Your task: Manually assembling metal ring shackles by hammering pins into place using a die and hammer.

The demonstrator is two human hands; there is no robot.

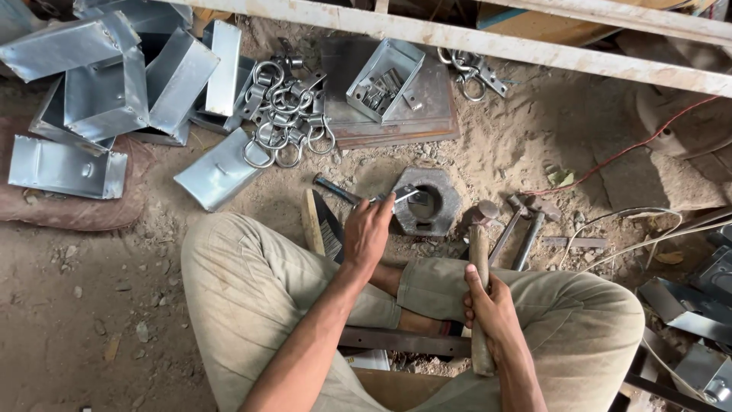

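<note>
My left hand grips a thin metal piece and holds it over the hole of a heavy hexagonal steel block on the dirt floor. My right hand is wrapped around the wooden handle of a hammer, whose head rests just right of the block. I sit cross-legged in beige trousers, knees on either side of the block.
Folded sheet-metal boxes are piled at the upper left. A heap of metal rings and hasps lies beside them. A small tray of parts sits on a rusty plate. More hammers and a red wire lie right.
</note>
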